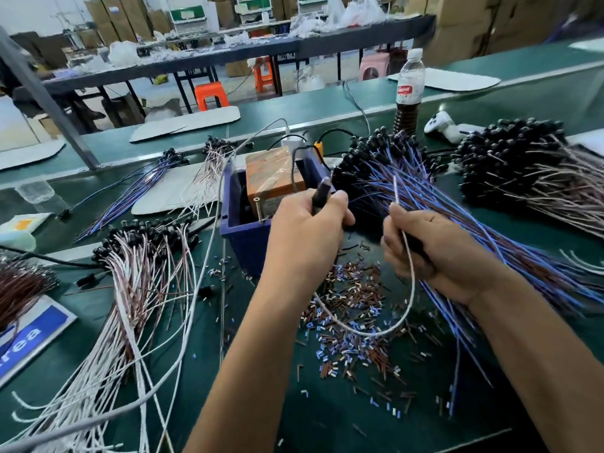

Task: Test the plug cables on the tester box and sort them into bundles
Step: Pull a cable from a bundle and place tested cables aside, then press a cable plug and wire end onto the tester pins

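Both hands grip one white cable (410,282): left hand (307,230) curls around its black plug, right hand (434,243) pinches the wire, bits (356,325) lying below the fingers.

Green bench (209,361) w/ a metal strip along its far edge. Under and between both hands: cut wire-sleeve bits (353,322), brown/blue/white. Just beyond left hand (307,230): blue bin (235,223) holding a taped orange box (271,174). Left of left hand: bundle of white/pink cables w/ black plugs (143,273); farther left, blue sign (32,338). Right of right hand (434,246): blue/purple cable bundle (441,191); beyond it, pinkish bundle (529,165). Far right: half-full bottle (408,93), white handheld device (441,125).
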